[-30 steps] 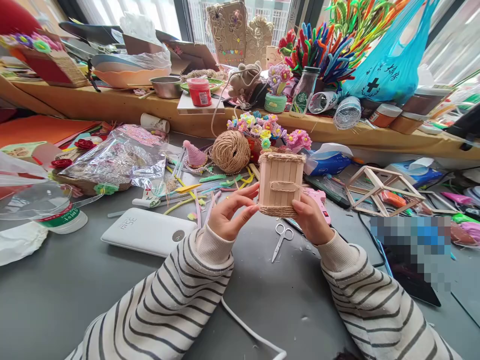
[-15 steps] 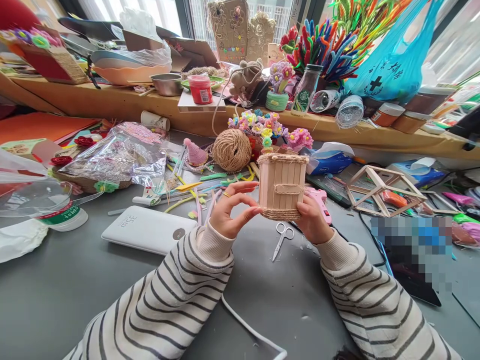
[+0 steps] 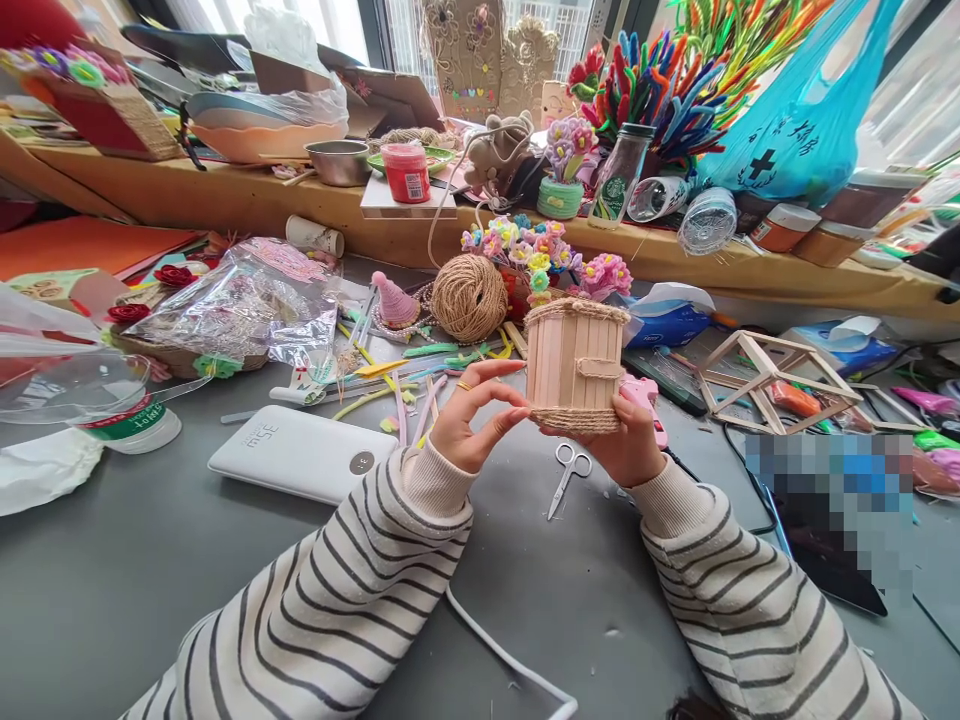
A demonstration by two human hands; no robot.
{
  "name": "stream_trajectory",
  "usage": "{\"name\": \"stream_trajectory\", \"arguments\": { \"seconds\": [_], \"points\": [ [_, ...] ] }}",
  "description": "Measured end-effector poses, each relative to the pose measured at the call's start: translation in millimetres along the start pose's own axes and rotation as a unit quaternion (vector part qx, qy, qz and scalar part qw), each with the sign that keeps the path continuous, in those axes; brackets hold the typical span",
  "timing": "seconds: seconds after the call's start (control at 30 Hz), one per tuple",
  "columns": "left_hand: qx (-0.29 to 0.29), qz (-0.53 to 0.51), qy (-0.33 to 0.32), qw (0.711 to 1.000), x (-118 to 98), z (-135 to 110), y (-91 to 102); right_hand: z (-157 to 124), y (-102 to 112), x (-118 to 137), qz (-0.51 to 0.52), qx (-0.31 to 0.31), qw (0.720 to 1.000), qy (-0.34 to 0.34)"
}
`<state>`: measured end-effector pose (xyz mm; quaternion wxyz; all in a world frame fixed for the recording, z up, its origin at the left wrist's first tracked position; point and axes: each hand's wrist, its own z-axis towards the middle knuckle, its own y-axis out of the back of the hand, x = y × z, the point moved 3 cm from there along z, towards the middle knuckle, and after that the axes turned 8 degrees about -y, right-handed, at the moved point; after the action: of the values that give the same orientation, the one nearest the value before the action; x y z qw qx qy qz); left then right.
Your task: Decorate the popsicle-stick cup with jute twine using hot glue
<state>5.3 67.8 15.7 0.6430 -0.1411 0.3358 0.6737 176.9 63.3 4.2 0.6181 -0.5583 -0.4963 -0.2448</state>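
A small wooden-stick basket (image 3: 574, 362) trimmed with twine at rim and base is held upright above the grey table (image 3: 150, 560). My left hand (image 3: 472, 420) pinches its lower left side with thumb and fingers. My right hand (image 3: 634, 440) cups its base from below and the right. Small scissors (image 3: 568, 470) lie on the table just under the basket. A ball of jute twine (image 3: 470, 297) sits behind it, beside a bunch of pipe-cleaner flowers (image 3: 540, 255).
A white power bank (image 3: 300, 455) lies to the left, a plastic bag (image 3: 240, 310) of craft bits beyond it. A pink glue gun (image 3: 651, 400) and a stick frame (image 3: 765, 375) lie right. A white cable (image 3: 510, 660) runs near my arms. The wooden ledge (image 3: 225, 205) behind is crowded.
The basket has turned a little in my hands, so its twine handle now faces more to the right. My right hand has slid further under the base.
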Motion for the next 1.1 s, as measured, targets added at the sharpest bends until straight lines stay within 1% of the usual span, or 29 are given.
{"name": "stream_trajectory", "arguments": {
  "seconds": [0.1, 0.2, 0.3, 0.4, 0.53, 0.67, 0.77, 0.93, 1.1],
  "points": [
    [-0.004, 0.006, -0.019, 1.0, -1.1, 0.4, 0.1, -0.5, 0.1, 0.7, -0.004, 0.018, 1.0, 0.007],
    [-0.001, 0.018, -0.032, 0.999, -2.1, 1.2, -0.4, -0.2, 2.6, -0.5, -0.014, 0.01, 1.0, -0.003],
    [-0.012, 0.022, -0.037, 0.999, -2.9, 2.4, -2.0, 0.2, 3.7, -1.9, -0.008, 0.015, 1.0, -0.017],
    [-0.034, 0.006, -0.043, 0.998, -3.0, 3.0, -5.0, 0.2, 3.0, -1.6, 0.013, 0.016, 1.0, -0.021],
    [-0.05, -0.031, -0.044, 0.997, -1.1, 1.9, -9.1, -0.9, 2.6, -0.8, 0.052, -0.002, 0.998, -0.032],
    [-0.054, -0.043, -0.053, 0.996, -1.5, 0.4, -10.2, -1.8, 3.3, -0.9, 0.047, -0.004, 0.998, -0.04],
    [-0.046, -0.021, -0.056, 0.997, -3.8, 0.9, -9.3, -1.9, 4.1, -1.3, 0.043, -0.003, 0.998, -0.042],
    [-0.036, 0.04, -0.096, 0.994, -10.3, 3.3, -6.8, -1.8, 4.5, -1.7, 0.069, 0.0, 0.997, -0.039],
    [-0.032, 0.065, -0.098, 0.993, -12.7, 3.7, -6.4, -2.2, 4.9, -1.5, 0.055, -0.004, 0.998, -0.034]
  ]
}}
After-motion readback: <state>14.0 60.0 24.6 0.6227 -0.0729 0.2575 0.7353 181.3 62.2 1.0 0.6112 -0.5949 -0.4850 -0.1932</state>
